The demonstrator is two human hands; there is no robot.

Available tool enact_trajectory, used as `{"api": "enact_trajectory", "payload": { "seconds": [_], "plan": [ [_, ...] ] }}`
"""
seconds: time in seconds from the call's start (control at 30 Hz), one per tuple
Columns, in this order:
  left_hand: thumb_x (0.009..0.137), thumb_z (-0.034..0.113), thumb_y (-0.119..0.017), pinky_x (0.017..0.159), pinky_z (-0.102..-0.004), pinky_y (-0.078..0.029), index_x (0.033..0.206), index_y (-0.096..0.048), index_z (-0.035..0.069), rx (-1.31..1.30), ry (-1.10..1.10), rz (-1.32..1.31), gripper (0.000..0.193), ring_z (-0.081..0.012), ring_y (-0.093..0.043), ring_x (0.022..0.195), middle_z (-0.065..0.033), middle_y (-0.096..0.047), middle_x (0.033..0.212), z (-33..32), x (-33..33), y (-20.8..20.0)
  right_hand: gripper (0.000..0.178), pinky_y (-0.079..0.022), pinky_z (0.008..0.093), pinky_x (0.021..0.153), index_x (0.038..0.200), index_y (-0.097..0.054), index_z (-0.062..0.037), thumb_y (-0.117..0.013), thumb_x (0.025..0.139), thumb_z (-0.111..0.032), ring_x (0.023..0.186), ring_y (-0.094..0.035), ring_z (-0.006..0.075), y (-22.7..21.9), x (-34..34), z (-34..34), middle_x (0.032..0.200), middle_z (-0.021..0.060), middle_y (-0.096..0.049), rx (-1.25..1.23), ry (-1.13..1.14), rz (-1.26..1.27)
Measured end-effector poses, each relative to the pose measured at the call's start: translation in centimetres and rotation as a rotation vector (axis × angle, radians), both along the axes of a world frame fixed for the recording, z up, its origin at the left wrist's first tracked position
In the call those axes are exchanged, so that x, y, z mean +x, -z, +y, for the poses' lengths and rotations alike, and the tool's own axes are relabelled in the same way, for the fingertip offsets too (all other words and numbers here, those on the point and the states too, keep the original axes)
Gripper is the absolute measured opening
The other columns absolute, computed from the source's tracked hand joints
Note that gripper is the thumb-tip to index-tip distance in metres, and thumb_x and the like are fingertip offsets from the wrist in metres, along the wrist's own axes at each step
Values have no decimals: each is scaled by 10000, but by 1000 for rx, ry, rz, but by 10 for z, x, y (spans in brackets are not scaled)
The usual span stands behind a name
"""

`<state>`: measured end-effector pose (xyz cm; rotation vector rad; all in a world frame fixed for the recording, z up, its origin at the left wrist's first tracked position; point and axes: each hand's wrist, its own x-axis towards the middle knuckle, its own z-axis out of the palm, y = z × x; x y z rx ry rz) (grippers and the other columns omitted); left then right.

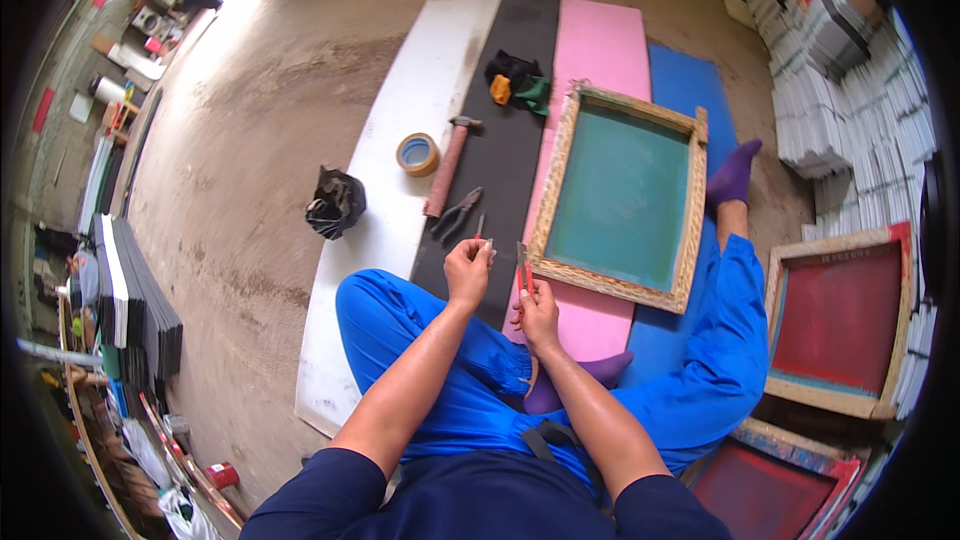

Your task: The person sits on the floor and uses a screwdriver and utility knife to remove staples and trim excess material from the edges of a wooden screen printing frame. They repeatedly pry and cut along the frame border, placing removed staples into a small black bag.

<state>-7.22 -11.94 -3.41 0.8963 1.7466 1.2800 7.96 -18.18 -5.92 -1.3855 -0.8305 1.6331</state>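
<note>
My left hand point(467, 273) is closed in a pinch, with a small pale piece point(491, 249) at its fingertips. A thin tool with a red part point(480, 228) shows just beyond those fingers; whether it is held or lies on the mat I cannot tell. Closed around red-handled pliers point(526, 272), my right hand point(539, 314) is close by, the dark jaws pointing away from me. Farther off lie dark-handled pliers point(457, 214), a hammer point(448, 166) and a roll of brown tape point(417, 154). To the right rests a wooden-framed screen point(622, 195) with green mesh.
White point(392, 110), black, pink point(603, 40) and blue foam strips lie under me. A crumpled black bag point(335, 203) stands at left, and dark cloth point(513, 68) lies ahead. Red screens point(836, 315) lean at right beside stacked white sheets point(855, 120).
</note>
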Motion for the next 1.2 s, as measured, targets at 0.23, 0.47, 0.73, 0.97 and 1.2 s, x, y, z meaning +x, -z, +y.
{"api": "enact_trajectory", "payload": {
  "seconds": [0.23, 0.47, 0.73, 0.97, 1.2],
  "plan": [
    [936, 102, -719, 647, -262, -576, 1013, -724, -63, 133, -198, -138, 182, -124, -679, 689, -93, -732, 844, 21, -118, -57, 234, -494, 253, 436, 1235, -521, -21, -518, 1050, -164, 534, -600, 114, -30, -56, 38, 806, 70, -624, 36, -122, 41],
    [966, 198, -684, 649, -281, -586, 969, -705, -54, 95, -434, -155, 253, -158, -682, 686, -96, -697, 821, 28, -248, -78, 269, -505, 264, 452, 1262, -526, -9, -513, 1042, -163, 552, -622, 125, -45, -125, 64, 809, 87, -640, 78, -264, 27],
    [917, 46, -706, 576, -267, -583, 979, -714, -73, -47, -410, 104, 135, -152, -704, 640, -107, -727, 803, 56, -312, -46, 272, -501, 262, 467, 1262, -527, -12, -514, 1040, -170, 567, -624, 126, -43, -142, 64, 815, 86, -640, 42, -298, -15],
    [866, 107, -759, 544, -318, -568, 886, -726, -37, -215, -369, 373, 149, -171, -707, 579, -133, -729, 743, 69, -317, -34, 264, -484, 252, 453, 1254, -526, -23, -523, 1048, -189, 564, -613, 114, -31, -134, 65, 817, 76, -633, 16, -263, -29],
    [901, 218, -670, 806, -505, -567, 906, -756, 24, -246, -289, 823, 212, -442, -707, 883, -259, -722, 889, 64, -326, -33, 277, -389, 230, 399, 1097, -597, -38, -591, 1048, -310, 460, -533, 85, -53, -143, 65, 669, 28, -584, 19, -289, -88]
  ]
}}
